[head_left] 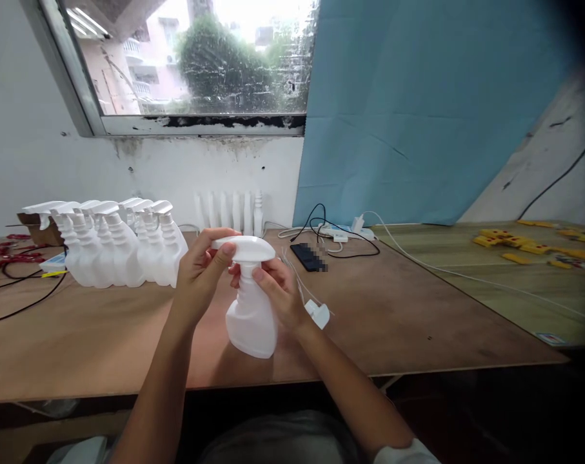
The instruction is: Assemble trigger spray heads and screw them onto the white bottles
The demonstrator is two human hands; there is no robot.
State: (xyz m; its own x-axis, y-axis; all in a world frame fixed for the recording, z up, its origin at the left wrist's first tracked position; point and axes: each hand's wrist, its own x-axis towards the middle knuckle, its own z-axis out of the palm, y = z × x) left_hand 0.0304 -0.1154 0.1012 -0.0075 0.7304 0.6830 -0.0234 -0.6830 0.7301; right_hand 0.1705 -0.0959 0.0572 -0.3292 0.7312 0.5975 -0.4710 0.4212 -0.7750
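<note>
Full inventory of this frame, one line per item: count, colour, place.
Held spray bottle: 1, white, between both hands
Spray bottles: at least seven, white, table left
Narrow upright items: about six, white, against wall
Loose plastic piece: 1, white, beside right wrist
Phone-like device: 1, black, beyond right hand
Power strip: 1, white, by blue sheet
Cables: several, black and white, both sides
Cardboard box: 1, brown, behind bottles
Red pieces: several, far left
Yellow pieces: several, right
Table: 1, brown, front
Window: 1, grey-framed, back wall
Blue sheet: 1, right of window
Left hand: 1, bare, on sprayer head
Right hand: 1, bare, at bottle neck
</note>
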